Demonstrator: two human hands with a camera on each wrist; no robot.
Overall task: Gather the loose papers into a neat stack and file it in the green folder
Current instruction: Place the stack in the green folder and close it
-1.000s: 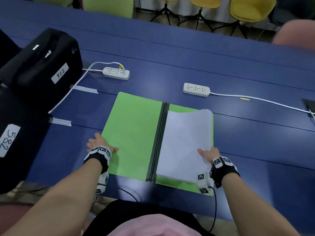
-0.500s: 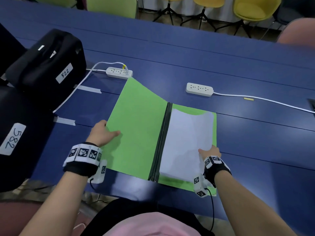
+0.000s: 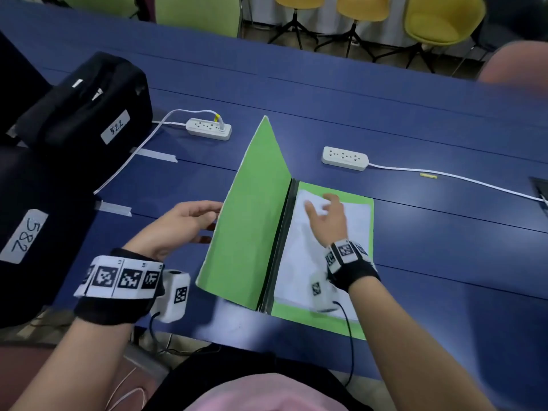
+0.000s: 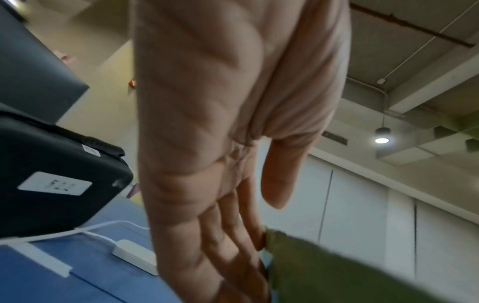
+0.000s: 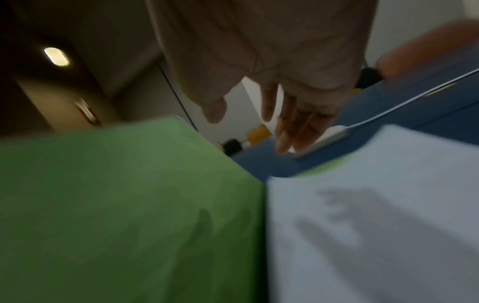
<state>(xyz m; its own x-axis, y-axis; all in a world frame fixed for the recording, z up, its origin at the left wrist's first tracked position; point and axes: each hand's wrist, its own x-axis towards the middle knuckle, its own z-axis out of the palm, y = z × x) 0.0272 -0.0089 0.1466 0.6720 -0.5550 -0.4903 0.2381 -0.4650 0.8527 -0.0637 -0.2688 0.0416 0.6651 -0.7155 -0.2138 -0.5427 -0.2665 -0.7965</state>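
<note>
Head view shows the green folder (image 3: 252,221) open on the blue tabletop (image 3: 415,120), its black spine (image 3: 278,247) running toward the person. Its left cover stands raised at a steep tilt, far corner pointing up, while the right cover lies flat. The paper stack (image 3: 299,262) rests on that flat right cover, beside the spine, with green showing past its right and near edges.

The left hand (image 3: 181,223) is at the outer edge of the raised cover, fingers straight and reaching behind it, thumb extended toward the near face. In the left wrist view the straight fingers (image 4: 233,235) meet the green edge (image 4: 337,270); whether the thumb touches cannot be told. The right hand (image 3: 329,218) is spread above the far part of the paper stack, fingers apart and relaxed, holding nothing. In the right wrist view it casts a shadow on the white sheets (image 5: 362,235), so it appears lifted off them, though motion blur makes contact uncertain. The two hands are on opposite sides of the raised cover.

Two white power strips (image 3: 209,129) (image 3: 345,158) lie beyond the folder, and black cases (image 3: 86,114) with numbered labels sit at the left.
</note>
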